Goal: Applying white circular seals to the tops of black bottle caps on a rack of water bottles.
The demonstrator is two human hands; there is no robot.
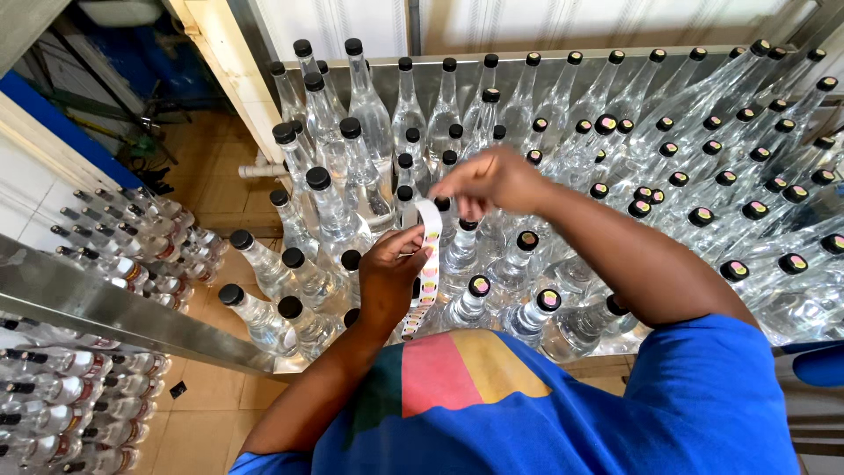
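Observation:
My left hand (391,273) holds a white strip of small round stickers (430,255) that curls up and hangs down past my wrist. My right hand (488,180) pinches at the top end of that strip with thumb and fingers, just above the bottles. Under both hands stand many clear glass bottles (369,114) with black caps, packed tight on a metal table (422,66). Several caps at the right and front carry a round coloured sticker (479,284); the caps at the left and back are plain black.
Lower shelves at the left hold more capped bottles (123,246) lying and standing behind a metal rail (114,312). A tiled floor (207,413) shows below. A wooden post (224,62) rises at the back left. My blue shirt (563,405) fills the bottom.

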